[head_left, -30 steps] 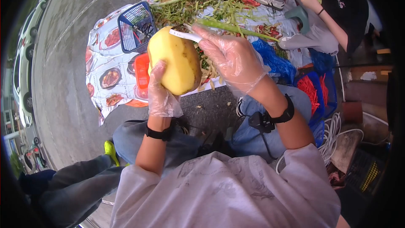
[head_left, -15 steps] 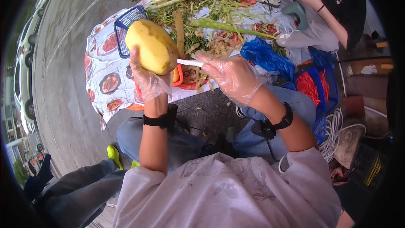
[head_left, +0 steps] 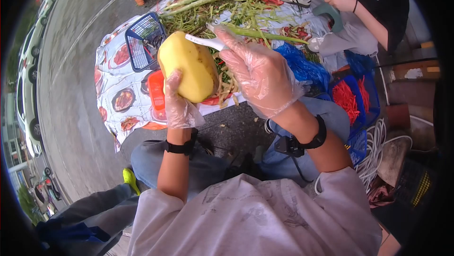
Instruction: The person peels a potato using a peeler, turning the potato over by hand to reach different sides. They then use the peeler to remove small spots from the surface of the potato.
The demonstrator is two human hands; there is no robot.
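A large, mostly peeled yellow potato (head_left: 189, 69) with a few brown spots rests in my left hand (head_left: 182, 104), which wears a clear plastic glove. The gloved fingers and thumb grip its lower left side. My right hand (head_left: 262, 74), also in a clear glove, is closed around a white-handled peeler (head_left: 205, 42). The peeler's white end overlaps the upper part of the potato in this view. Curled brownish peelings (head_left: 228, 83) lie on the printed sheet just behind the potato.
A blue basket (head_left: 142, 43) and a red-orange basket (head_left: 156, 88) stand left on the printed sheet (head_left: 111, 71). Green stalks (head_left: 203, 1) lie among shavings at the back. Another person's hand (head_left: 341, 0) holds a long stalk. Red strips (head_left: 346, 101) fill a blue basket at right.
The potato has come closer and turned in my left hand. The peeler has moved from its lower right to its top, and the hanging peel strip is gone. The other person's stalk has swung down leftward.
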